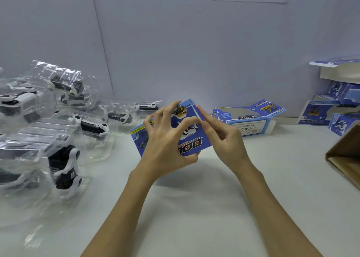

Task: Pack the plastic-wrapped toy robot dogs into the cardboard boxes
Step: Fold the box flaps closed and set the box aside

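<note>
both hands, left hand (165,140) and right hand (224,138), pinch a glossy blue cardboard box (187,128) above the matte table (194,198).

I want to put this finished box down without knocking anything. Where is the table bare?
Bare: the white table in front, between the forearms and out to the brown carton at right. Another patch lies past the right hand, below the open blue box. Crowded: the left side, with wrapped toy dogs, and the far right box stack.
</note>
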`<state>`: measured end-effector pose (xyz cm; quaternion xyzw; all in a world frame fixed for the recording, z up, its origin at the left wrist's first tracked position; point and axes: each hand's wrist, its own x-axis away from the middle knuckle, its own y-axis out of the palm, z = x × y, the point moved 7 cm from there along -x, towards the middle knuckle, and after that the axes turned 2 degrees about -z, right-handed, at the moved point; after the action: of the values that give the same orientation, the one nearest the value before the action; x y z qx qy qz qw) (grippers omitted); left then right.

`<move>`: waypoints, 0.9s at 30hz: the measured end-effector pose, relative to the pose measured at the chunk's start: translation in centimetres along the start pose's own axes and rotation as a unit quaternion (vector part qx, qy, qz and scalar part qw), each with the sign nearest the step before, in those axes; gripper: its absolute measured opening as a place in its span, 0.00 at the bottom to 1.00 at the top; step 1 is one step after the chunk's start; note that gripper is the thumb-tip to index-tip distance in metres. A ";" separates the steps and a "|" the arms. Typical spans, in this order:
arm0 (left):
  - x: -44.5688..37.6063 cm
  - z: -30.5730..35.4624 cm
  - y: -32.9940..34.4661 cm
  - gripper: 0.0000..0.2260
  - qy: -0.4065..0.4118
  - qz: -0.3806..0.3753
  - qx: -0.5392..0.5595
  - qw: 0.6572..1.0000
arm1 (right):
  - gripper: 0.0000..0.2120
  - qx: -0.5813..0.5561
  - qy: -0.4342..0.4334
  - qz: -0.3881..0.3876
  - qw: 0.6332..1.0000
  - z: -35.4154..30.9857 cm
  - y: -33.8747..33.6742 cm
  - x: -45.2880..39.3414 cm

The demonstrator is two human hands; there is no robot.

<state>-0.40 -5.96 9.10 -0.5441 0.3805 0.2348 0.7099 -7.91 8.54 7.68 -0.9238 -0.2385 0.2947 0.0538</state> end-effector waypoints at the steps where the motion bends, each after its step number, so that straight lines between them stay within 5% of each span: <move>1: 0.0 0.0 0.0 0.33 -0.008 0.005 -0.003 1.000 | 0.22 0.009 -0.004 0.004 1.000 0.0 0.4 0.0; 7: -0.1 0.0 -0.5 0.35 -0.013 0.030 -0.004 0.999 | 0.23 -0.077 0.013 -0.038 0.996 0.4 2.1 -0.2; 13: -0.8 0.0 0.2 0.28 -0.008 -0.008 0.014 1.000 | 0.24 -0.095 0.060 0.009 0.994 1.1 1.5 -0.4; 19: -0.9 0.6 1.0 0.32 -0.032 -0.030 -0.005 0.999 | 0.21 -0.076 0.078 0.044 0.993 1.8 0.5 -0.7; 24: -0.7 0.8 0.8 0.30 -0.012 -0.027 -0.005 1.000 | 0.22 -0.193 0.095 -0.014 0.976 2.6 1.1 -0.4; 27: -0.7 0.8 0.6 0.27 0.003 -0.023 0.006 1.000 | 0.23 -0.169 0.093 -0.036 0.980 2.3 0.8 -0.5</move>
<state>-1.02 -5.00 9.41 -0.5491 0.3711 0.2142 0.7176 -9.25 7.50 5.81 -0.9338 -0.3117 0.1605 -0.0711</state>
